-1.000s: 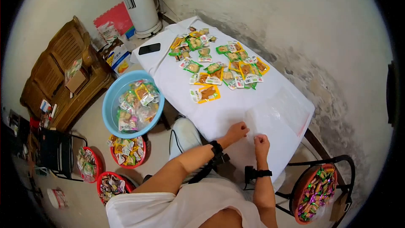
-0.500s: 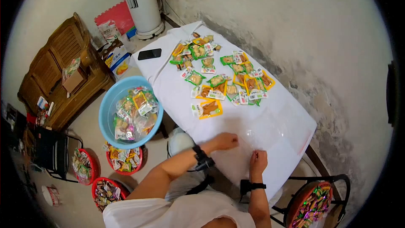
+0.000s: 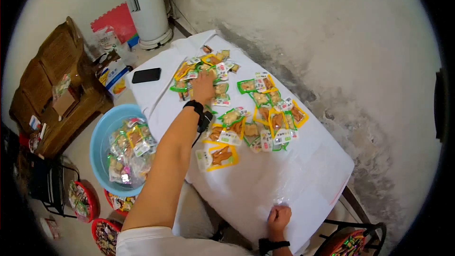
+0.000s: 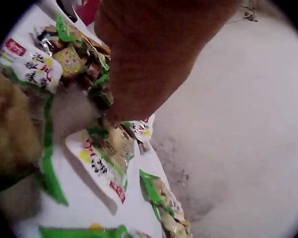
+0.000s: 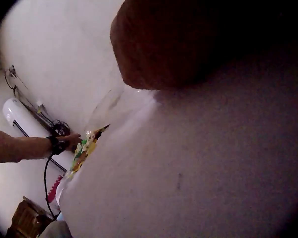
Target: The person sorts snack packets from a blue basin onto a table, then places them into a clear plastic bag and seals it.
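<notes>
In the head view the left hand (image 3: 204,87) reaches into the heap of snack packets (image 3: 195,68) at the table's far left, fingers forward on the packets; whether it grips one is hidden. The left wrist view shows that hand (image 4: 154,54) over green-edged packets (image 4: 102,166). Near the front edge of the white-covered table (image 3: 246,185), the right hand (image 3: 279,216) has curled fingers at a clear plastic bag (image 3: 284,190), apparently pinching its edge. More yellow and green packets (image 3: 277,123) lie mid-table. The right wrist view shows the right hand (image 5: 159,44) dark and close.
A black phone (image 3: 146,75) lies at the table's left corner. Beside the table stands a blue basin (image 3: 97,149) of packets, with red baskets (image 3: 91,204) below it. A round container (image 3: 348,244) on a black-framed chair is at lower right. The wall (image 3: 360,66) borders the table's far side.
The left hand has moved from the front of the table up to the far-left packets. The right hand remains near the front edge by the clear bag. The head view has shifted.
</notes>
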The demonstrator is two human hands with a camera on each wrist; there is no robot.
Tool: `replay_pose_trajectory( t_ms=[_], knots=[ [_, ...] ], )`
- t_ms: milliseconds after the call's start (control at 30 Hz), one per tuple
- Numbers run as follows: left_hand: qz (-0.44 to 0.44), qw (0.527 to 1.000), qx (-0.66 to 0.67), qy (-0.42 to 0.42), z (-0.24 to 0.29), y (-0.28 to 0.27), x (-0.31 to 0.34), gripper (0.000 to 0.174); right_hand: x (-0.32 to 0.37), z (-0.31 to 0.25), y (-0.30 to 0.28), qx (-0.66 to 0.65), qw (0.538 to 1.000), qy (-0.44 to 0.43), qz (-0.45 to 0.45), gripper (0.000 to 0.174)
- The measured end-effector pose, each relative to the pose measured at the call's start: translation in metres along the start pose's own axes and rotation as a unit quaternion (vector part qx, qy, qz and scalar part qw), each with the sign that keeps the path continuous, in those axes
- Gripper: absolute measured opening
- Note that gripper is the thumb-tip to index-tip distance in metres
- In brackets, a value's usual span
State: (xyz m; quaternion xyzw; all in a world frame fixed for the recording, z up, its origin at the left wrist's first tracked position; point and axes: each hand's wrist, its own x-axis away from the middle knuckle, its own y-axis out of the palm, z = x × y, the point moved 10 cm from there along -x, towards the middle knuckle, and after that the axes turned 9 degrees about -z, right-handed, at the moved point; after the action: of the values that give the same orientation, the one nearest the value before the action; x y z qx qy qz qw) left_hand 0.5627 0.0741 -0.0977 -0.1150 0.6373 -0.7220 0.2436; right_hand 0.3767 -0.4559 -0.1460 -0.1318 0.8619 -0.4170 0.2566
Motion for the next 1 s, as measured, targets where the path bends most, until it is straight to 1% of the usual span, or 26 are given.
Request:
replay_pose_trajectory(
  t_ms=[33, 67, 133, 200, 267, 333, 367, 400, 467, 533, 600, 633, 667, 733, 767, 833, 867, 933, 967, 1000],
  knots=[
    [-0.039, 0.999, -0.005, -0.022, -0.001, 0.007, -0.011, 0.075, -0.001, -0.002, -0.002, 0.005, 1.0, -0.003, 0.001, 0.005],
    [-0.038, 0.999, 0.001, -0.017, 0.002, 0.002, -0.018, 0.075, -0.001, -0.001, -0.003, 0.011, 1.0, -0.001, 0.005, 0.005],
    [-0.068, 0.997, -0.009, -0.024, 0.0, 0.0, -0.03, 0.082, 0.004, 0.001, 0.0, 0.037, 0.999, -0.014, 0.004, 0.007],
    [-0.083, 0.996, -0.01, -0.027, -0.011, 0.016, -0.047, 0.081, 0.011, 0.012, 0.005, 0.04, 0.999, 0.007, -0.001, 0.008],
    [-0.1, 0.994, -0.013, -0.034, -0.019, 0.027, -0.057, 0.08, 0.011, 0.013, 0.005, 0.041, 0.998, 0.036, -0.034, 0.009],
    [-0.133, 0.991, -0.013, 0.006, -0.019, 0.037, -0.06, 0.071, 0.007, 0.007, 0.004, 0.044, 0.998, 0.042, -0.032, 0.009],
    [-0.115, 0.992, -0.028, 0.031, -0.015, 0.036, -0.059, 0.063, 0.004, 0.003, 0.003, 0.047, 0.997, 0.046, -0.031, 0.009],
    [-0.117, 0.992, -0.031, 0.028, -0.017, 0.037, -0.056, 0.063, 0.002, 0.001, 0.002, 0.043, 0.997, 0.046, -0.033, 0.009],
    [-0.123, 0.987, -0.041, 0.092, -0.003, 0.03, -0.042, 0.062, -0.003, -0.007, -0.001, 0.049, 0.998, 0.032, -0.038, 0.008],
    [-0.134, 0.984, -0.055, 0.102, 0.005, 0.023, -0.023, 0.063, -0.005, -0.007, -0.001, 0.035, 0.998, 0.039, -0.047, 0.007],
    [-0.166, 0.972, -0.08, 0.148, 0.019, 0.023, 0.001, 0.066, -0.004, -0.006, 0.001, 0.021, 0.997, 0.045, -0.056, 0.006],
    [-0.142, 0.969, -0.107, 0.173, 0.023, 0.024, 0.012, 0.071, -0.003, -0.007, 0.001, 0.03, 0.997, 0.041, -0.055, 0.006],
    [-0.143, 0.969, -0.109, 0.171, 0.025, 0.021, 0.023, 0.071, -0.003, -0.008, 0.0, 0.04, 0.997, 0.037, -0.054, 0.006],
    [-0.198, 0.958, -0.027, 0.207, 0.036, 0.019, 0.049, 0.072, -0.005, -0.01, -0.002, 0.036, 0.997, 0.034, -0.053, 0.007],
    [-0.198, 0.958, -0.029, 0.205, 0.039, 0.012, 0.061, 0.072, -0.005, -0.012, -0.003, 0.033, 0.998, 0.033, -0.052, 0.007],
    [-0.272, 0.931, 0.004, 0.243, 0.052, 0.013, 0.084, 0.071, -0.003, -0.008, -0.001, 0.038, 0.998, 0.023, -0.047, 0.007],
    [-0.271, 0.932, 0.003, 0.243, 0.05, 0.011, 0.084, 0.071, -0.002, -0.007, 0.0, 0.044, 0.998, 0.014, -0.044, 0.008],
    [-0.34, 0.88, 0.097, 0.317, 0.053, 0.012, 0.092, 0.079, 0.0, -0.005, 0.001, 0.032, 0.999, 0.017, -0.039, 0.008],
    [-0.386, 0.843, 0.19, 0.322, 0.051, 0.02, 0.079, 0.085, 0.0, -0.004, 0.001, 0.02, 0.999, 0.021, -0.036, 0.008],
    [-0.386, 0.843, 0.19, 0.322, 0.044, 0.026, 0.063, 0.085, 0.001, -0.004, 0.001, 0.019, 0.999, 0.021, -0.036, 0.008]
  ],
)
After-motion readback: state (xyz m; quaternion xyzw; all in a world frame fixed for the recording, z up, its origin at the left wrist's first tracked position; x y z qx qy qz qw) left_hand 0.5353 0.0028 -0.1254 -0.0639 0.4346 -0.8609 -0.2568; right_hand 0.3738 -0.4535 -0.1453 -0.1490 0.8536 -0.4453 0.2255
